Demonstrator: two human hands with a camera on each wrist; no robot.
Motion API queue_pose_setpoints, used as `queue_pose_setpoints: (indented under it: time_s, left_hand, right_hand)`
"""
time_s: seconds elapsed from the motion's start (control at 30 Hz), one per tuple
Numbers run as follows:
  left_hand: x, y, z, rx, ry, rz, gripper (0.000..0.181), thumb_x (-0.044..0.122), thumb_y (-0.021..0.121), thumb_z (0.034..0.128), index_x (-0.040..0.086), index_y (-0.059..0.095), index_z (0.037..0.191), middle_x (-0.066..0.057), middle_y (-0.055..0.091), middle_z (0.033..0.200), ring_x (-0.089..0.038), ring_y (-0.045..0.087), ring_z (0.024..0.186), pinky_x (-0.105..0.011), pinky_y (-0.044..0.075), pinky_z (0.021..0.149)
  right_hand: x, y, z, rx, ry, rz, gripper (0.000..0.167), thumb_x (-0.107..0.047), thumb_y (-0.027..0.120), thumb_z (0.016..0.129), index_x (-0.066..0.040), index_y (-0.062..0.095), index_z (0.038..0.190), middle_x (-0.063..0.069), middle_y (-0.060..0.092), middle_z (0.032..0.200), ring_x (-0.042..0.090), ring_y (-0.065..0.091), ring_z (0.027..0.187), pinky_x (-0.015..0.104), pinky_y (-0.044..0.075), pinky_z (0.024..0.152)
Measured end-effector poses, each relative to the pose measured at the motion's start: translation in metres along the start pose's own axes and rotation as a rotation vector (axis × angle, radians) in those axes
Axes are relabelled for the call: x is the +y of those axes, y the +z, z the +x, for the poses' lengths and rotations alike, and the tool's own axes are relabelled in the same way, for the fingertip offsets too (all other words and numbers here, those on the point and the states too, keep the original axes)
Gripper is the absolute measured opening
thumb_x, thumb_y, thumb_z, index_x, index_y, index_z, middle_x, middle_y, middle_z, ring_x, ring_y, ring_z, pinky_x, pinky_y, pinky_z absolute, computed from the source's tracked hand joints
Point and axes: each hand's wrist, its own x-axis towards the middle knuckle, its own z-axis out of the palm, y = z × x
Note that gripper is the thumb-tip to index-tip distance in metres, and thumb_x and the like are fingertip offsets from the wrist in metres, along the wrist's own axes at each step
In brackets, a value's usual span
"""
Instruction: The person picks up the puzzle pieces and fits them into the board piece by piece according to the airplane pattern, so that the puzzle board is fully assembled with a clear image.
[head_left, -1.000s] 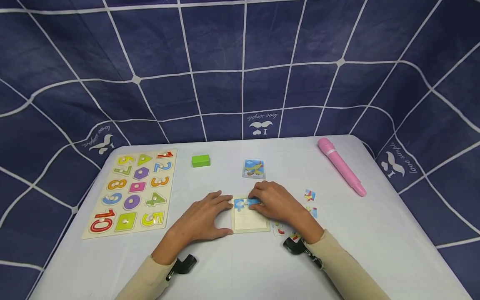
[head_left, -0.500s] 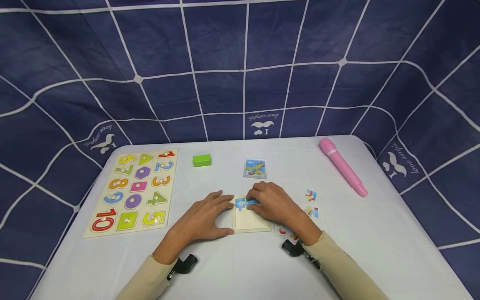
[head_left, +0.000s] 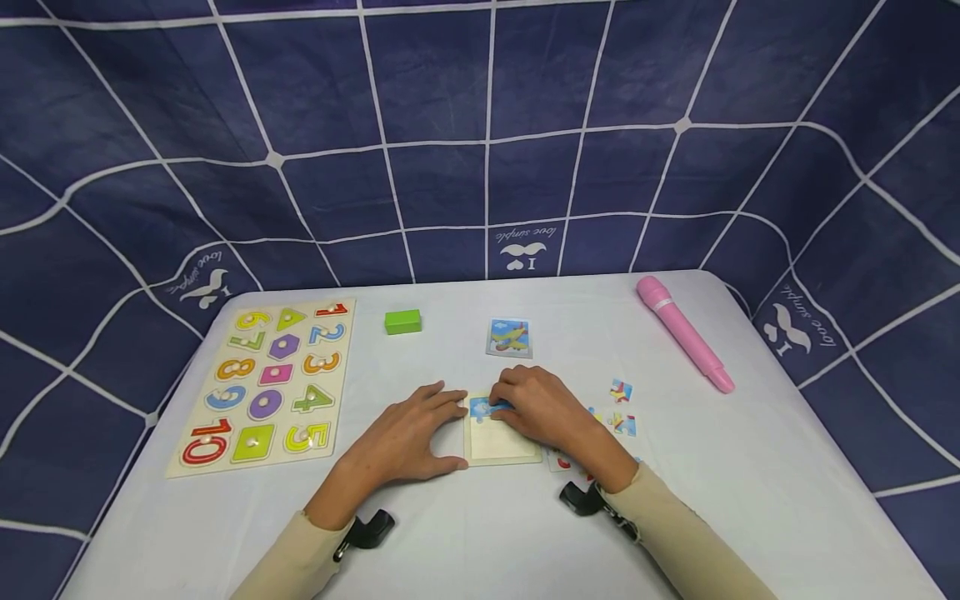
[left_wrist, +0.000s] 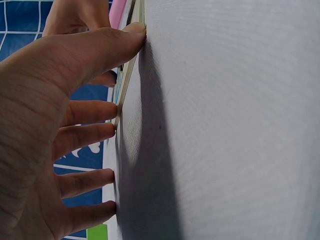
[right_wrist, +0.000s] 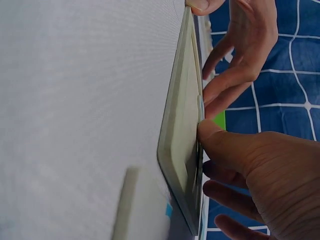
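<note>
Assembly of a picture puzzle seems to be in hand, at an early step; the left hand (head_left: 405, 435) lies with fingers spread, steadying the left edge of the puzzle tray (head_left: 501, 443), thumb at its near left corner; a corner piece (head_left: 477, 407), blue, sits in the tray's far left corner; the right hand (head_left: 540, 406), thumb and fingers bent, pinches a second blue piece (head_left: 501, 407) just beside it, along the far edge; the next move probably calls for lining up the tab and pressing this piece flat without nudging its neighbour; loose pieces (head_left: 624, 424) lie off the tray's right edge, some partly hidden.

Across the white table (head_left: 780, 492), a number board (head_left: 295, 383) lies along the left edge; a green block (head_left: 402, 322) and an aeroplane card (head_left: 509, 338) sit toward the far edge; a pink microphone (head_left: 685, 333) slants near the far right corner; dark blue cloth (head_left: 435, 187) with white grid lines hangs behind and at both sides.
</note>
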Motion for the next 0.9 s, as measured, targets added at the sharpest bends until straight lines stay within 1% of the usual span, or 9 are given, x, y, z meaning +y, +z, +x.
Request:
queue_pose_setpoints:
  time_s: [0.13,0.3,0.5,0.7,0.9]
  left_hand:
    - [-0.0001,-0.0003,0.0004,0.001,0.000,0.003,0.073,0.061,0.085,0.0849,0.019,0.070,0.142,0.003,0.055,0.161,-0.033,0.043,0.155,-0.063,0.055,0.103]
    - [-0.0003,-0.0003,0.0009,0.006,0.005,0.008,0.073,0.061,0.086,0.0850,0.019,0.070,0.142,0.002,0.055,0.161,-0.033,0.043,0.155,-0.063,0.055,0.103]
    - [-0.0003,0.0000,0.0003,0.008,0.005,0.008,0.073,0.061,0.086,0.0850,0.019,0.070,0.142,0.002,0.055,0.161,-0.034,0.043,0.155,-0.063,0.055,0.103]
    - [-0.0003,0.0009,-0.0004,0.006,0.006,0.009,0.072,0.061,0.086,0.0851,0.019,0.070,0.142,0.002,0.055,0.161,-0.033,0.044,0.155,-0.062,0.055,0.105]
    - [-0.0001,0.0012,-0.0011,0.007,0.010,0.011,0.072,0.061,0.085,0.0853,0.019,0.070,0.142,0.002,0.055,0.161,-0.033,0.044,0.154,-0.061,0.055,0.105]
  right_hand:
    - [-0.0006,-0.0015,0.0004,-0.004,0.011,0.008,0.015,-0.029,0.086,0.095,-0.020,0.083,0.106,-0.005,0.073,0.104,0.015,0.070,0.093,0.039,0.059,0.093]
    - [-0.0005,-0.0034,0.0006,0.000,0.017,0.046,0.013,-0.024,0.087,0.094,-0.018,0.083,0.104,-0.003,0.074,0.104,0.016,0.071,0.095,0.039,0.059,0.092]
    - [0.0004,-0.0043,0.0004,0.000,-0.001,0.070,0.012,-0.020,0.086,0.095,-0.016,0.083,0.105,-0.002,0.074,0.105,0.016,0.071,0.097,0.039,0.059,0.094]
    - [0.0010,-0.0027,-0.0005,0.015,-0.028,0.051,0.011,-0.019,0.086,0.094,-0.016,0.084,0.104,-0.003,0.075,0.103,0.016,0.071,0.096,0.040,0.058,0.096]
    - [0.0016,-0.0032,-0.0017,0.012,-0.032,0.030,0.011,-0.021,0.087,0.094,-0.018,0.085,0.104,-0.005,0.074,0.103,0.014,0.071,0.097,0.040,0.058,0.098]
